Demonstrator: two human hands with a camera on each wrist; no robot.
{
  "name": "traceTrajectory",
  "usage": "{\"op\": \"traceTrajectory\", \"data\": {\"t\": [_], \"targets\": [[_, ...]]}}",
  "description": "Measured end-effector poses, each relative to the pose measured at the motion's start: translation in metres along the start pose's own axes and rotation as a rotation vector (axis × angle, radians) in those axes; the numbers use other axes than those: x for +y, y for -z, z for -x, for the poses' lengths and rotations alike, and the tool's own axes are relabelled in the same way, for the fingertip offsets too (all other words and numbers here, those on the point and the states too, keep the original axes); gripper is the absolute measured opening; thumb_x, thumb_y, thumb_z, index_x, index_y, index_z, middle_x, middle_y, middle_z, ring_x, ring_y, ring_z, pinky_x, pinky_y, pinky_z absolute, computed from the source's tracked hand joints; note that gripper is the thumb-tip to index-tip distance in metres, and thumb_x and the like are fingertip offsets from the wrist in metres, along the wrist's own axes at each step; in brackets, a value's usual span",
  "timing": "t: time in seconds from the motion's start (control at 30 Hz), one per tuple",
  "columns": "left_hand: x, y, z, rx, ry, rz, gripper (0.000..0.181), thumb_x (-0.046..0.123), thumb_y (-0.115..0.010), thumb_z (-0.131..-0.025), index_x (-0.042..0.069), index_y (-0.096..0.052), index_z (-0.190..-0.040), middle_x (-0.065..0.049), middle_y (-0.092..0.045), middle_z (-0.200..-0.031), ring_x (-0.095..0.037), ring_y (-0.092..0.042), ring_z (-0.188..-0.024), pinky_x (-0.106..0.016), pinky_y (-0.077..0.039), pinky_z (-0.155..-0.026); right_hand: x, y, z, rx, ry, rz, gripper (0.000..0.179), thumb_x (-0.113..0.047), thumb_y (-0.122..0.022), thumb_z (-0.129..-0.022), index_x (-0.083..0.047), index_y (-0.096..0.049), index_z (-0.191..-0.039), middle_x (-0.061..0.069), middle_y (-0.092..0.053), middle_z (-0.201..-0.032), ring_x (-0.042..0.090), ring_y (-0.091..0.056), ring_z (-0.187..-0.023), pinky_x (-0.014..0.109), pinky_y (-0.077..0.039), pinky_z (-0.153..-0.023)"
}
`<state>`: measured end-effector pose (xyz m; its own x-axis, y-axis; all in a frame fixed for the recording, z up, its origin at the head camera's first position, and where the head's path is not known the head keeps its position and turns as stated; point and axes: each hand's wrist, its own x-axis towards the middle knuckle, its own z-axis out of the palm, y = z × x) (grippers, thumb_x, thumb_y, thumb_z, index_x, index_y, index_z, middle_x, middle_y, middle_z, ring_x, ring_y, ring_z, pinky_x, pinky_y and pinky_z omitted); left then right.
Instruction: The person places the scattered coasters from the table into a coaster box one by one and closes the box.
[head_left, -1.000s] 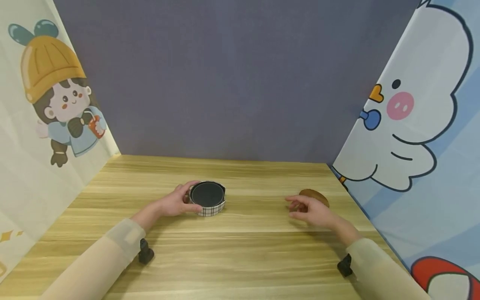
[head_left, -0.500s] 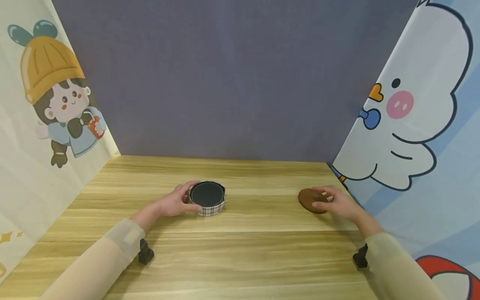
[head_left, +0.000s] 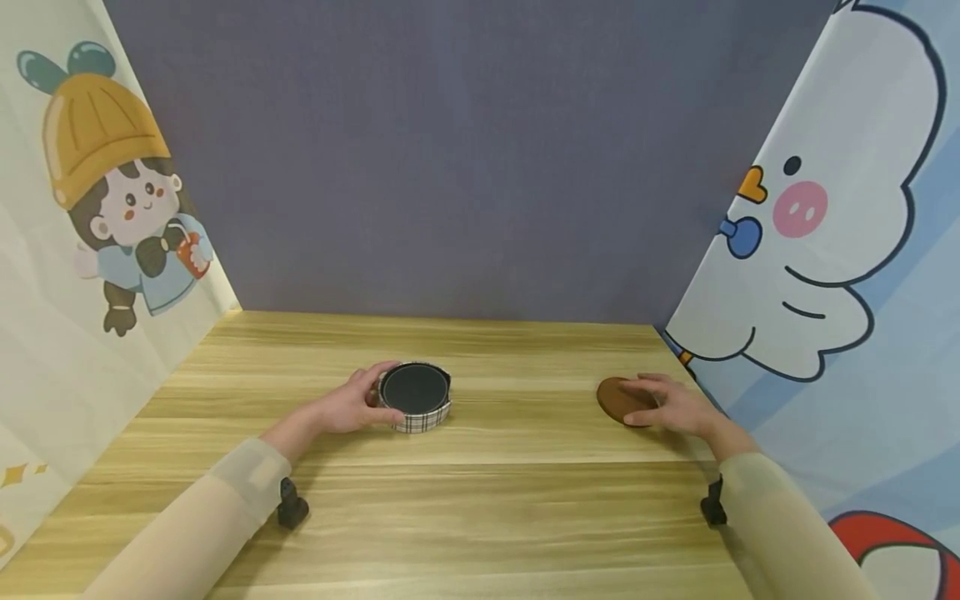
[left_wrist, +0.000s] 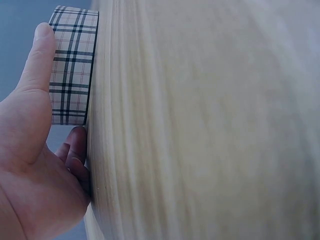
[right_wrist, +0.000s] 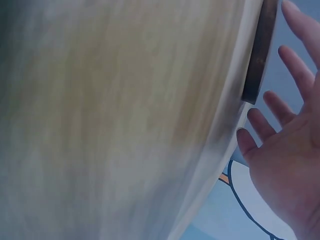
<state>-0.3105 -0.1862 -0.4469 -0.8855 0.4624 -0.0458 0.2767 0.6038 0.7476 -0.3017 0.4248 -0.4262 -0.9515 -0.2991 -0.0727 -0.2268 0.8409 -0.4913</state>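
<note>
A round coaster holder (head_left: 415, 388) with a black top and a plaid side stands left of the middle of the table. My left hand (head_left: 350, 403) holds it from the left, thumb along the near side and fingers round the back. The left wrist view shows the thumb against the plaid band (left_wrist: 74, 70), with other fingers curled low by the table. Farther right lies a flat brown round coaster (head_left: 617, 398). Over its right part hovers my right hand (head_left: 677, 407), fingers loosely bent. In the right wrist view those fingers are spread, apart from the coaster's dark edge (right_wrist: 260, 55).
The wood-grain table (head_left: 480, 517) ends at a dark grey backdrop (head_left: 450, 167). Cartoon-printed panels flank it, one at the left (head_left: 45, 375) and one at the right (head_left: 825, 300), the latter close beyond my right hand.
My right hand has moved right, from in front of the brown coaster to over its right side, uncovering more of it. The left hand and the coaster holder stay where they were.
</note>
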Motion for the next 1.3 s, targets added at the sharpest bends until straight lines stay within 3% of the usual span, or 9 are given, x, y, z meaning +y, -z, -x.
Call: {"op": "traceTrajectory", "data": {"t": [0.17, 0.63, 0.97, 1.3], "targets": [[-0.001, -0.001, 0.0, 0.001, 0.007, 0.0, 0.109, 0.045, -0.089, -0.093, 0.016, -0.023, -0.175, -0.026, -0.042, -0.142, -0.033, -0.049, -0.122, -0.048, -0.044, -0.102, -0.002, -0.001, -0.004, -0.034, -0.008, 0.004, 0.082, -0.05, -0.084, -0.096, -0.014, -0.054, -0.163, 0.033, -0.022, -0.176, 0.066, -0.019, -0.157, 0.087, -0.027, -0.113], [0.001, 0.0, 0.0, -0.005, 0.007, 0.008, 0.107, 0.043, -0.089, -0.094, 0.015, -0.023, -0.174, -0.028, -0.041, -0.143, -0.033, -0.055, -0.122, -0.046, -0.048, -0.1, -0.005, -0.002, -0.008, -0.064, -0.016, -0.034, 0.087, -0.044, -0.088, -0.093, -0.01, -0.051, -0.164, 0.038, -0.023, -0.172, 0.067, -0.021, -0.153, 0.084, -0.03, -0.114], [-0.002, 0.0, 0.0, -0.002, 0.001, 0.002, 0.107, 0.044, -0.088, -0.095, 0.016, -0.023, -0.175, -0.027, -0.042, -0.143, -0.033, -0.049, -0.122, -0.051, -0.046, -0.102, -0.008, -0.006, -0.009, -0.016, -0.012, 0.018, 0.095, -0.042, -0.092, -0.088, -0.006, -0.049, -0.164, 0.039, -0.029, -0.168, 0.068, -0.028, -0.148, 0.083, -0.033, -0.112], [-0.001, 0.0, 0.001, 0.004, 0.002, -0.003, 0.107, 0.044, -0.089, -0.094, 0.016, -0.025, -0.174, -0.027, -0.043, -0.143, -0.033, -0.049, -0.122, -0.051, -0.045, -0.102, -0.022, -0.015, -0.014, 0.026, 0.018, 0.089, 0.1, -0.056, -0.091, -0.085, -0.014, -0.049, -0.166, 0.032, -0.033, -0.17, 0.062, -0.032, -0.149, 0.081, -0.039, -0.108]]}}
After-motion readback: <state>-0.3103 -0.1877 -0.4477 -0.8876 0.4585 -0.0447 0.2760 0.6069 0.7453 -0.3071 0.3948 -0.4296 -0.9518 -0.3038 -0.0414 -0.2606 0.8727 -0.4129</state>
